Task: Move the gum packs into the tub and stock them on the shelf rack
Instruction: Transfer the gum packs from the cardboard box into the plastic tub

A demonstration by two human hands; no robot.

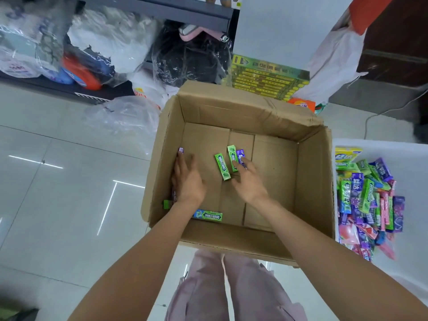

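An open cardboard box point(310, 181) stands on the floor with a few gum packs left on its bottom. Two green packs point(222, 166) lie side by side in the middle, with a purple pack point(240, 156) next to them. My right hand point(251, 181) is spread, its fingertips over the purple pack. My left hand point(186, 179) reaches along the left wall, fingers near a purple pack point(180, 149) standing there. Another green pack point(208, 215) lies by the near wall under my left forearm. The white tub point(407, 158) at right holds several mixed gum packs point(368, 200).
A dark shelf rack point(185, 10) at the back holds plastic-wrapped goods. Yellow-green boxes point(266, 77) are stacked behind the cardboard box. A clear plastic bag point(125, 119) lies on the tiled floor at left. A white cable point(379, 112) runs at right.
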